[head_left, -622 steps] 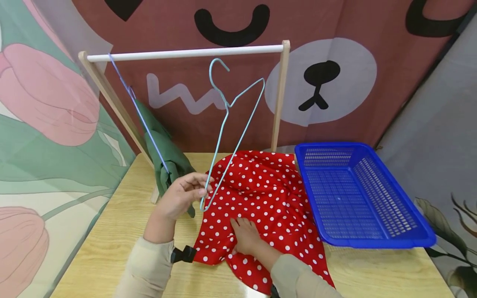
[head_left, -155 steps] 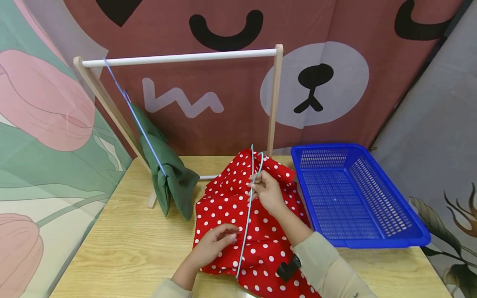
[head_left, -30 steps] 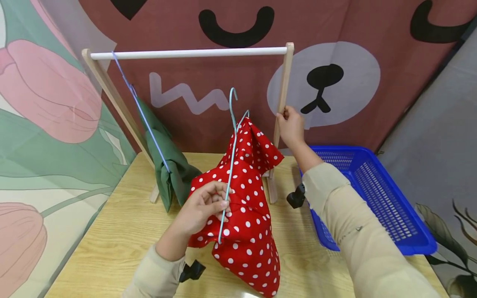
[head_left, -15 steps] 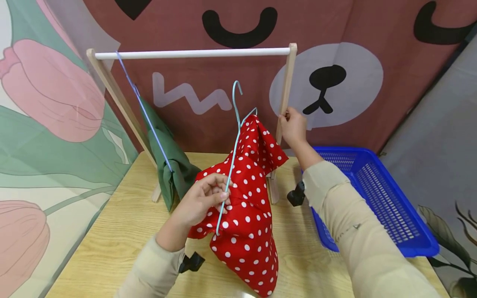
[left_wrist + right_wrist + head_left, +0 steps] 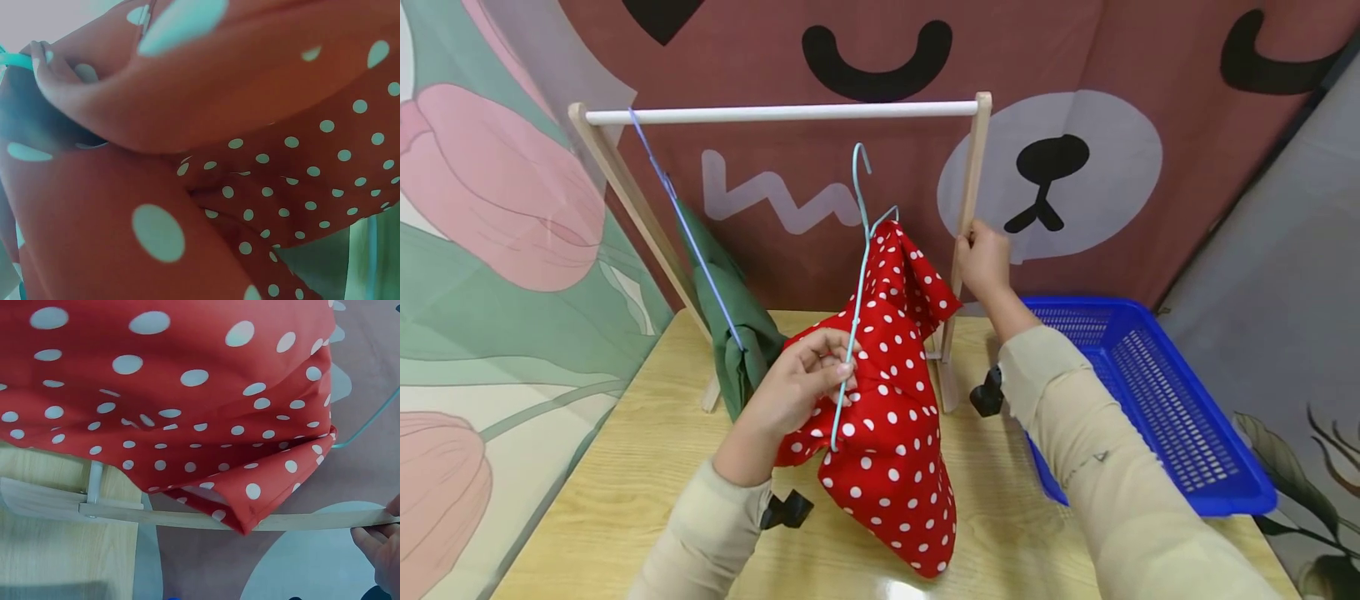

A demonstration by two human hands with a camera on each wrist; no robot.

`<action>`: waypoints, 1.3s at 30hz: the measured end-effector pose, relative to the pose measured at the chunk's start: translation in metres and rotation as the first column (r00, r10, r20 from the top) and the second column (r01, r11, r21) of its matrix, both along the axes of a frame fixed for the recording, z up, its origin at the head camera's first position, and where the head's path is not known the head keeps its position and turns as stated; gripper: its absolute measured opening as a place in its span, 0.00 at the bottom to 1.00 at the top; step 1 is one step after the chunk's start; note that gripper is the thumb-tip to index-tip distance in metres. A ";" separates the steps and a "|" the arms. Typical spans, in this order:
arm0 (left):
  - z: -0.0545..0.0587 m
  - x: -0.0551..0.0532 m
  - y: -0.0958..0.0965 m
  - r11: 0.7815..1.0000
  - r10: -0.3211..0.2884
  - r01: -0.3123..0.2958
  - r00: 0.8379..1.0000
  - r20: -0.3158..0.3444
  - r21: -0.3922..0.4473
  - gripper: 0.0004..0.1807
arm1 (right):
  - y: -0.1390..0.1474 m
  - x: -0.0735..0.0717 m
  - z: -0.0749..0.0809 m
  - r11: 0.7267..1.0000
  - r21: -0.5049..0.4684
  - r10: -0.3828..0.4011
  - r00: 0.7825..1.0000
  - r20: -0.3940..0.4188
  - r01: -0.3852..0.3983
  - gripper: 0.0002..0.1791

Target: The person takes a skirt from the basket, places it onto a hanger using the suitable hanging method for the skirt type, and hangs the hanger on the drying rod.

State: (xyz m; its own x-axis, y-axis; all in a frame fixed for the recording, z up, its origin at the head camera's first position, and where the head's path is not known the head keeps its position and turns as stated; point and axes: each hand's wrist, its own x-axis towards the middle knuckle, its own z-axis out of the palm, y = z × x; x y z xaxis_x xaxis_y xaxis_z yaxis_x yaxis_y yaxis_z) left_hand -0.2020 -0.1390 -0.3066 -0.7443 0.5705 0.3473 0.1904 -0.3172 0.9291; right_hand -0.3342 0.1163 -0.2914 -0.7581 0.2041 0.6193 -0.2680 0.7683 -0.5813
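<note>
A red polka-dot garment [image 5: 891,400] hangs on a light-blue wire hanger [image 5: 859,275], lifted off the table in the head view. My left hand [image 5: 797,383] holds the hanger's near side between thumb and fingers. The hanger's hook is just below the white bar [image 5: 790,112] of a wooden clothes rack and apart from it. My right hand [image 5: 987,260] grips the rack's right post [image 5: 972,183]. The left wrist view is filled by the red cloth [image 5: 300,181]. In the right wrist view, fingers [image 5: 375,540] hold the post, partly behind the cloth.
A green garment [image 5: 730,308] hangs on a purple hanger [image 5: 688,225] at the rack's left end. On the right of the wooden table [image 5: 625,483] stands a blue plastic basket [image 5: 1157,400], partly behind my right arm. A patterned curtain backs the table.
Earlier the garment lay on the table while the hanger was put into it. Over the last second, my left hand has raised the hanger and garment toward the bar; my right hand stays on the post.
</note>
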 end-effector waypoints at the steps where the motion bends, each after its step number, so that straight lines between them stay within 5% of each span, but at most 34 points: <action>1: 0.000 -0.001 0.000 1.000 -0.008 0.008 1.000 -0.004 0.010 0.08 | 0.000 -0.001 0.000 1.000 0.000 -0.002 1.000 -0.003 0.002 0.08; 13: 0.013 -0.015 0.006 0.999 -0.034 0.035 0.998 -0.060 0.015 0.08 | 0.003 0.004 -0.002 1.000 -0.020 -0.007 1.000 -0.025 0.006 0.07; 39: 0.029 -0.027 0.010 0.998 -0.052 0.054 0.996 -0.072 0.017 0.09 | 0.004 0.003 -0.004 0.999 -0.017 -0.031 0.999 -0.012 0.031 0.07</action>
